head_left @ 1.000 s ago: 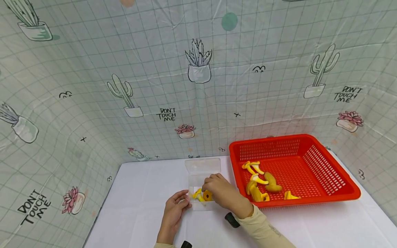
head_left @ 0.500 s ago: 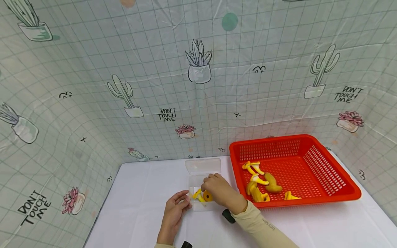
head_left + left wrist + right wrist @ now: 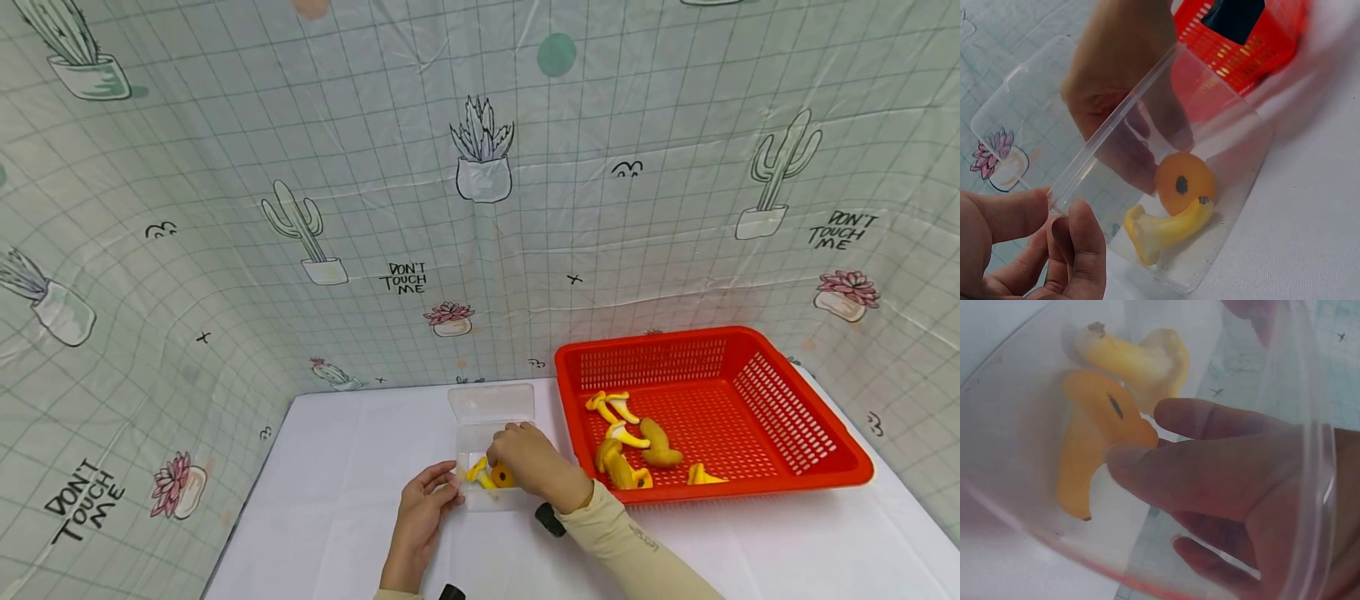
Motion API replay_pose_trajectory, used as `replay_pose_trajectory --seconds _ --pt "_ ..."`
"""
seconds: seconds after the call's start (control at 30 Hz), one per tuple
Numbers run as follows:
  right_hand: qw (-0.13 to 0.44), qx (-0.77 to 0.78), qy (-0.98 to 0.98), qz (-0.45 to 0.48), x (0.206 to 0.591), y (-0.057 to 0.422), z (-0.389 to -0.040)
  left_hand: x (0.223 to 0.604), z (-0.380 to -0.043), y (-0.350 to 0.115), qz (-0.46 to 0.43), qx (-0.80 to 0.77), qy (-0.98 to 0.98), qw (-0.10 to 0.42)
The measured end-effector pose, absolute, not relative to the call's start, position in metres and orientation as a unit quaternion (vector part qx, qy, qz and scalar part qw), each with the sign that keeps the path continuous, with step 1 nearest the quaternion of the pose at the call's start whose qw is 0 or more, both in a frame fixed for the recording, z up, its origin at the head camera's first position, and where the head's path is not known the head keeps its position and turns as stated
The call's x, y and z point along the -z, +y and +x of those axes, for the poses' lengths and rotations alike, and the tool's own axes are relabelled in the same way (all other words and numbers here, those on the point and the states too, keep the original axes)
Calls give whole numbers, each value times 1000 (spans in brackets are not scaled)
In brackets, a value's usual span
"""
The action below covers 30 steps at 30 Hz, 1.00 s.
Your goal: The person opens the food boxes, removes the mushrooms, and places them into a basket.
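A clear plastic box with its lid raised stands on the white table. In the left wrist view my left hand pinches the box's rim between thumb and finger. My right hand reaches down inside it. There, thumb and fingers pinch an orange mushroom with a dark spot on its cap, low in the box. Beside it lies a yellow mushroom with a pale cap underside and a dark stem end.
A red slotted basket stands to the right, close to my right forearm. Yellow mushrooms and brown ones lie in it, mostly on its left side. A patterned cloth wall rises behind the table.
My right wrist and sleeve have shifted slightly left and down, while the fingers stay in the box. The left hand and the mushrooms look the same.
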State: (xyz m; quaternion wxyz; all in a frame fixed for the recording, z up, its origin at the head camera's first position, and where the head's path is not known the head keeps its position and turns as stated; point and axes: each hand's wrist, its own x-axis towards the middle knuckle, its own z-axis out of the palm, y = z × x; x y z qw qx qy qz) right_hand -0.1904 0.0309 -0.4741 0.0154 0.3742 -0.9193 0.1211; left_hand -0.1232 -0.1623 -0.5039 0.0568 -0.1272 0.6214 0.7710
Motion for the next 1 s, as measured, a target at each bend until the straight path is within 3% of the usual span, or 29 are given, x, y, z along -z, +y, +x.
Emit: replay_pose_trajectory --seconds 0.73,1.0 --pt "0 -138 -913 385 475 34 -191 507 -123 -162 -126 -772 621 54" --pt "34 -144 -906 396 476 31 -193 505 -122 -162 -123 -771 622 53"
